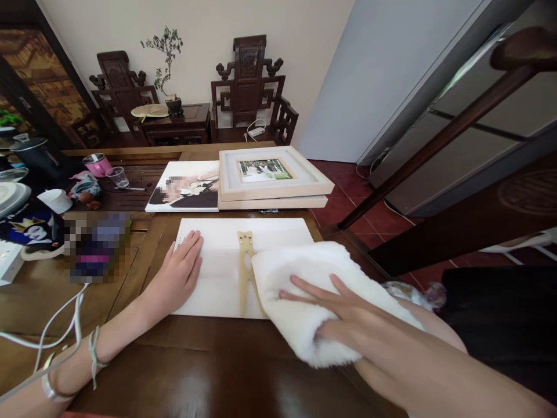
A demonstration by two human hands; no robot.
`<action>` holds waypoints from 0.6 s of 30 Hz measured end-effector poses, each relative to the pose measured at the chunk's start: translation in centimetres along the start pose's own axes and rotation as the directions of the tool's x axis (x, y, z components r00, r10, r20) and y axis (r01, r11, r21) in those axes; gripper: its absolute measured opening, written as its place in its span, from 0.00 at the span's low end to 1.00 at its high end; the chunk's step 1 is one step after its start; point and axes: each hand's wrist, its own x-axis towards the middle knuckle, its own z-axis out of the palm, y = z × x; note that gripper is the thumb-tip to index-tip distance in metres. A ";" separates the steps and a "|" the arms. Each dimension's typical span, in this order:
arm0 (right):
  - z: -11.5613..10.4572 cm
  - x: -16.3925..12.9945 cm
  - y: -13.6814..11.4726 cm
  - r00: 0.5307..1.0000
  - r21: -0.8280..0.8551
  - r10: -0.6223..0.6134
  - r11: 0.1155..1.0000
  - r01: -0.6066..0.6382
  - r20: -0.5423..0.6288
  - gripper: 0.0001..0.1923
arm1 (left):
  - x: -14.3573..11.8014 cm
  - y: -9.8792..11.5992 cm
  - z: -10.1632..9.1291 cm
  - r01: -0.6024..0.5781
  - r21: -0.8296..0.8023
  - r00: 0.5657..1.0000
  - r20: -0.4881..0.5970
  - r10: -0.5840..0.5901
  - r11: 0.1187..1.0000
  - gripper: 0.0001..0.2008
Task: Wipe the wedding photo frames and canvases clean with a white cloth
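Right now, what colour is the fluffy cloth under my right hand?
White, seen in the head view: the fluffy cloth.

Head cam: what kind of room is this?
Likely a home living or tea room: carved wooden chairs by the wall, a potted plant on a side table, and framed photos on the wooden table.

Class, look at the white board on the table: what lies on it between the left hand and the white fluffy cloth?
In the head view, a tan wooden forked strut lies on the white board between the left hand and the fluffy cloth.
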 end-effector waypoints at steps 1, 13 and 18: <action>-0.5 0.7 0.4 1.000 0.012 0.021 1.000 -0.021 -0.003 0.24 | 0.0 0.0 0.0 0.001 0.000 1.000 0.001 -0.001 1.000 0.24; -2.0 7.8 4.8 0.989 -0.033 0.068 0.997 -0.073 -0.134 0.27 | 0.0 -0.2 0.0 -0.003 -0.003 1.000 0.008 0.003 1.000 0.24; -0.7 3.2 0.9 0.992 0.005 0.117 0.993 -0.117 -0.057 0.25 | 0.0 -0.2 0.2 -0.007 0.003 1.000 -0.009 0.007 1.000 0.24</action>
